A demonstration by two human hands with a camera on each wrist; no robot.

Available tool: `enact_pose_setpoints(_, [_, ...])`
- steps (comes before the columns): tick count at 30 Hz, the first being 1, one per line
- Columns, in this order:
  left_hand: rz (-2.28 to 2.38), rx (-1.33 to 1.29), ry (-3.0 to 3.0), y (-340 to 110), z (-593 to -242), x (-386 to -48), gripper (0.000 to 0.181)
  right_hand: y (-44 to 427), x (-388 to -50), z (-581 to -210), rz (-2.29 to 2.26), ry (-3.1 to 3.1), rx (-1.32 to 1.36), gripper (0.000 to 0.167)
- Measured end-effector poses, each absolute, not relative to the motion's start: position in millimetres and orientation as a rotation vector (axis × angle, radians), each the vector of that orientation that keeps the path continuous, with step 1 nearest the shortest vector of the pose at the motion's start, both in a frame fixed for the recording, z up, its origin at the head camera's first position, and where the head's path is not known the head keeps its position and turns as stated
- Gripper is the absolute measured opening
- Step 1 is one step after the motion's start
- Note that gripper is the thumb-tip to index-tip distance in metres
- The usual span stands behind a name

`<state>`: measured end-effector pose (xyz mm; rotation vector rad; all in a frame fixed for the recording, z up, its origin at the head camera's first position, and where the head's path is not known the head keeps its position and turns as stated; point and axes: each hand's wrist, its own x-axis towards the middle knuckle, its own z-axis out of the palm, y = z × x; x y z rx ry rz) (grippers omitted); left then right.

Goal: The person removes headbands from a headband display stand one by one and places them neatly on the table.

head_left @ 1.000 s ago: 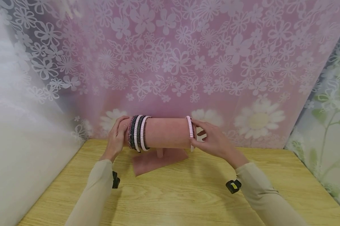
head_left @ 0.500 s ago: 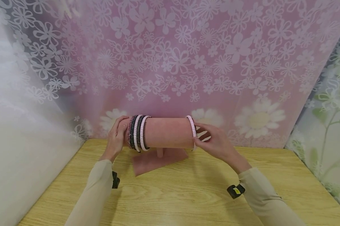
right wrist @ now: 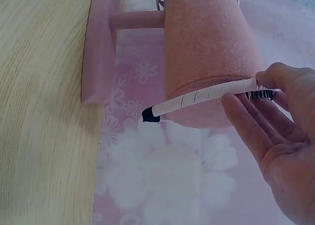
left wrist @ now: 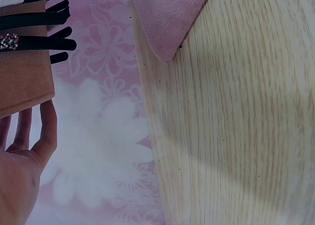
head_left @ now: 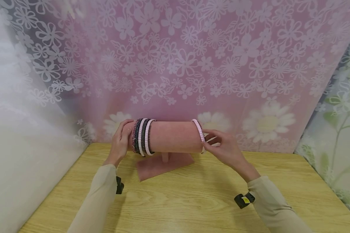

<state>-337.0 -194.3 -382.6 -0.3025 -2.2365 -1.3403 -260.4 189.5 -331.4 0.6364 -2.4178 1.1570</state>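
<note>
A pink velvet display roll (head_left: 175,137) lies level on a short post above its slanted pink base (head_left: 154,169). My left hand (head_left: 119,142) grips its left end, thumb in front. Just right of that hand, several headbands (head_left: 147,137) in dark, white and pale pink sit side by side round the roll. At the opposite end my right hand (head_left: 227,150) pinches a pale pink wrapped headband (head_left: 199,130) with comb teeth inside. In the right wrist view this headband (right wrist: 202,95) tilts across the roll's end, its black tip hanging free below.
The stand is on a wood-grain table (head_left: 169,200), close to its back edge. A pink flowered curtain (head_left: 175,64) hangs right behind it. White sheeting (head_left: 26,129) closes the left side and a leafy print curtain (head_left: 335,136) the right.
My right hand has shifted a little to the right, drawing the pale pink headband toward the roll's right end and tilting it. The left hand, stand and other headbands have stayed put.
</note>
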Motion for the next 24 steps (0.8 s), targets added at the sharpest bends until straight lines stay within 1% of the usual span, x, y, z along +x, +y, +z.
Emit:
enact_pose_setpoints(14, [-1.341, -0.296, -2.223, -193.9, -383.6, -336.6, 0.043, 201.2, -254.0, -335.8, 1.234, -2.420, 0.544, 0.042])
enact_pose_setpoints(24, [-1.339, -0.302, -2.240, -194.8, -383.5, -336.7, 0.044, 219.2, -244.8, -343.3, 1.175, -2.429, 0.501, 0.040])
